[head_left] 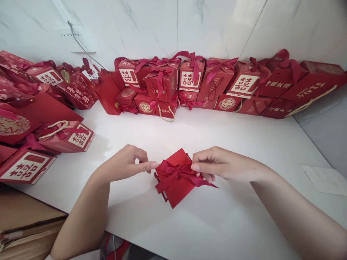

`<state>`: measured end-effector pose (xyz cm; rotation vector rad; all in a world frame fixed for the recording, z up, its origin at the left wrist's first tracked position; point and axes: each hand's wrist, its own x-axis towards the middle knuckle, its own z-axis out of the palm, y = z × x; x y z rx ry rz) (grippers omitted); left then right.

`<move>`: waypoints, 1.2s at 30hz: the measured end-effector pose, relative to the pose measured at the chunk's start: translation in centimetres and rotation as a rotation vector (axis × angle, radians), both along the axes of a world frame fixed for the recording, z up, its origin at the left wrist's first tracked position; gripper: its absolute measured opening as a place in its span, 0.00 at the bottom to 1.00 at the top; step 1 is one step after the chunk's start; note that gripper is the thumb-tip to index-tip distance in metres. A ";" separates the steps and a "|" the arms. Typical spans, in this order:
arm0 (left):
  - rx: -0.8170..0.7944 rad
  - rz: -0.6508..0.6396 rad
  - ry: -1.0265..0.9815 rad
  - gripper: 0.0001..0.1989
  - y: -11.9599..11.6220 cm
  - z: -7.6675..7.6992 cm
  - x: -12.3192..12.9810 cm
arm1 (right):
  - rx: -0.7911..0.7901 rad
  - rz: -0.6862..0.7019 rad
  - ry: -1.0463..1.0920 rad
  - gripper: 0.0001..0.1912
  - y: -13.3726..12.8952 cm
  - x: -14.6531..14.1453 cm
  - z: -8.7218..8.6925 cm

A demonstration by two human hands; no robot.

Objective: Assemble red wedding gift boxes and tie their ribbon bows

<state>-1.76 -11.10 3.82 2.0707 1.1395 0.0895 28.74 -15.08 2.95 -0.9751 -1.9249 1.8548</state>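
Observation:
A small red gift box (pixel 180 193) sits turned at an angle on the white table, with dark red cord showing at its sides. On its top lies a crimson ribbon bow (pixel 173 173), its tails hanging to either side. My right hand (pixel 217 162) pinches the right part of the bow between thumb and fingers. My left hand (pixel 130 164) is at the bow's left side, fingers loosely bent and thumb stretched out. The thumb's tip comes up to the edge of the left loop; whether it touches, I cannot tell. No ribbon shows between the left fingers.
Stacked red gift boxes (pixel 189 74) with bows line the marble-patterned wall. More boxes and red bags (pixel 40 108) crowd the left side. A pale paper (pixel 325 179) lies at the right. Flattened cardboard (pixel 29 216) is below the table's left edge. A grey cable (pixel 81 45) runs down the wall.

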 end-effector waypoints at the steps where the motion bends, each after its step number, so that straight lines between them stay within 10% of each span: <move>1: -0.068 -0.022 0.031 0.17 -0.1 0.0 0.0 | -0.025 0.001 0.012 0.18 0.0 0.0 -0.1; 9: -0.474 -0.173 -0.171 0.19 -1.6 -1.3 2.8 | -0.119 0.074 0.019 0.17 0.3 0.1 -0.9; 15: -0.421 0.028 -0.347 0.20 -0.5 -2.6 2.9 | -0.070 -0.004 0.059 0.19 0.8 0.2 -1.0; 36: -0.528 -0.092 -0.399 0.19 0.8 -2.6 2.2 | -0.106 -0.288 0.175 0.22 1.7 -0.3 -2.5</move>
